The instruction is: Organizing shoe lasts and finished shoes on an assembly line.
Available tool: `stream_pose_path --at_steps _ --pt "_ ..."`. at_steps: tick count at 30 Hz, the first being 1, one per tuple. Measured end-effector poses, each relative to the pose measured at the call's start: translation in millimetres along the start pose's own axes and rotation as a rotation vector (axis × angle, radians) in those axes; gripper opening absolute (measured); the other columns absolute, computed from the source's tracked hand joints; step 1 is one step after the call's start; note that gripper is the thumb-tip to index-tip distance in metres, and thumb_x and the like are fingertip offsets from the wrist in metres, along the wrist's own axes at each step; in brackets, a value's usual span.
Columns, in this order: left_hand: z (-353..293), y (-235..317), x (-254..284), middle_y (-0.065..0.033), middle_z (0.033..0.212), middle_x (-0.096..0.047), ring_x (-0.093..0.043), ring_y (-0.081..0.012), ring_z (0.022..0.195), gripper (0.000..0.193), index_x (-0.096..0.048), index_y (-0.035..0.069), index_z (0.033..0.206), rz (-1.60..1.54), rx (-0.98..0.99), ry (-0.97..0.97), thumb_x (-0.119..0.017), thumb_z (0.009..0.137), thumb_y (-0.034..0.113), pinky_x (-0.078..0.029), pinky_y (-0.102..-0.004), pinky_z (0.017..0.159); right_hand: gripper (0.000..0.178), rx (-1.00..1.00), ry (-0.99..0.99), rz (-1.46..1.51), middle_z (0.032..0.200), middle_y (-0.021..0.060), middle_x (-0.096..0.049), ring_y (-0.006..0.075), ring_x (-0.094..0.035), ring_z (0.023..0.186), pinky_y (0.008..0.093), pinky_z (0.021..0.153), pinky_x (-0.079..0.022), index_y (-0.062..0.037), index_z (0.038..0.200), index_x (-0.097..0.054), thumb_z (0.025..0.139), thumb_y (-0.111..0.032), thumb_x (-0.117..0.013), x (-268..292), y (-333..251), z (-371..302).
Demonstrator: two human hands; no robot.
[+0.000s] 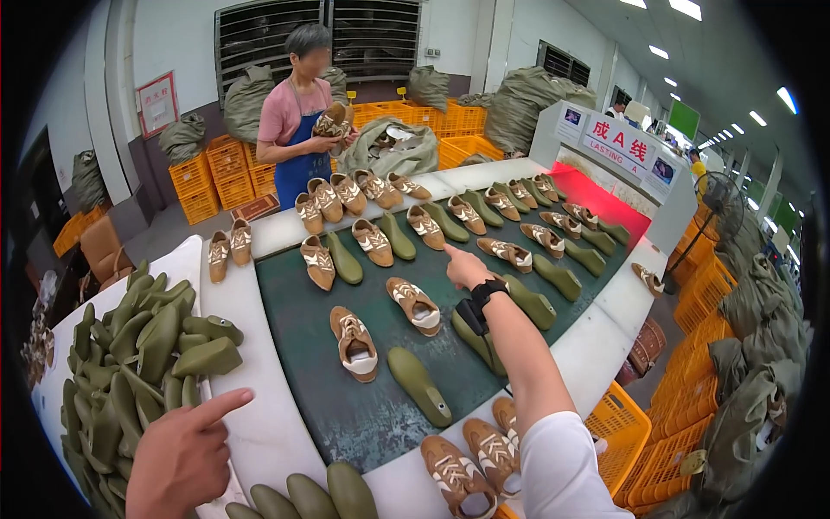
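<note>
My left hand (183, 451) hovers at the lower left beside a heap of green shoe lasts (130, 372), index finger stretched out and the other fingers curled, holding nothing. Over the dark green conveyor belt (346, 428) reaches my right hand (471, 272), a black band on its wrist. Its index finger points toward a brown and white sneaker (424, 227), and nothing shows in its grip. Closer to me on the belt are two more sneakers, one upright (354, 344) and one next to it (413, 305), plus a single green last (418, 386). My right forearm partly covers another last.
Across the belt stands a person (298, 121) in a blue apron, holding a brown shoe (333, 121). Sneakers line the white ledge (450, 177). Orange crates (692, 381) and grey-green sacks flank the right side, with a fan (722, 203) beyond the sign panel.
</note>
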State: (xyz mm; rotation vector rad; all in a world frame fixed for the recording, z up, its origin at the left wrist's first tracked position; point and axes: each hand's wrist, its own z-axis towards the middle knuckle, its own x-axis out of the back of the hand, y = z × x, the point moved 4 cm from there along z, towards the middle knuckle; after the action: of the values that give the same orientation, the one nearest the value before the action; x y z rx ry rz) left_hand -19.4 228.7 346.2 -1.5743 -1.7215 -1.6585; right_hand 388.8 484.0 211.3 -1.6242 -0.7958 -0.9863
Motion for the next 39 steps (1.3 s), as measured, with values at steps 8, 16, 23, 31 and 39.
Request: stream_pose_path --at_steps 8,16,23,31,39 --pt "16.4 -46.7 -79.2 -0.0093 0.082 -0.045 -0.045 -0.0215 0.078 0.05 -0.04 0.001 0.129 0.047 0.295 0.2 -0.047 0.082 0.016 -0.04 -0.0316 0.074 0.067 -0.118 0.178 -0.144 0.087 0.0125 -0.066 0.0203 -0.064 0.06 0.0347 0.062 -0.05 -0.0171 0.143 -0.024 0.079 -0.005 -0.045 -19.2 51.8 76.2" --pt "-56.2 -94.9 -229.0 -0.0178 0.107 -0.048 -0.044 -0.0294 0.101 0.051 -0.045 0.004 0.128 0.112 0.594 0.402 -0.053 0.081 0.021 -0.035 -0.0373 0.09 0.037 0.181 0.149 -0.003 0.11 0.0168 -0.061 0.0338 -0.059 0.099 0.0414 0.083 -0.048 -0.0076 0.117 -0.051 0.08 -0.012 -0.05 -32.9 55.4 44.6" --pt "-139.6 -141.1 -316.9 -0.0248 0.122 -0.049 -0.041 -0.0384 0.116 0.056 -0.049 0.006 0.126 0.154 0.762 0.624 -0.06 0.076 0.03 -0.032 -0.0425 0.1 0.037 0.902 -0.746 0.126 0.103 0.0178 -0.062 0.0317 -0.06 0.095 0.0376 0.082 -0.047 -0.0042 0.113 -0.056 0.079 -0.017 -0.051 -140.5 24.3 -198.0" --pt "-139.5 -148.9 -321.6 -0.0262 0.119 -0.051 -0.043 -0.0397 0.114 0.054 -0.055 0.005 0.119 0.188 0.643 0.751 -0.064 0.073 0.033 -0.033 -0.0436 0.099 0.023 1.252 -1.183 0.567 0.073 0.0137 -0.058 0.0312 -0.055 0.071 0.0397 0.063 -0.044 -0.001 0.083 -0.059 0.09 -0.022 -0.053 -231.5 167.6 -458.1" --pt "-139.4 -145.9 -324.3 -0.0273 0.115 -0.052 -0.045 -0.0405 0.11 0.054 -0.056 0.004 0.118 0.181 0.612 0.81 -0.065 0.073 0.032 -0.034 -0.0441 0.097 0.023 0.92 -0.981 0.848 0.066 0.0145 -0.051 0.0324 -0.05 0.064 0.0429 0.06 -0.041 -0.0033 0.071 -0.055 0.086 -0.021 -0.057 -205.2 209.6 -535.5"
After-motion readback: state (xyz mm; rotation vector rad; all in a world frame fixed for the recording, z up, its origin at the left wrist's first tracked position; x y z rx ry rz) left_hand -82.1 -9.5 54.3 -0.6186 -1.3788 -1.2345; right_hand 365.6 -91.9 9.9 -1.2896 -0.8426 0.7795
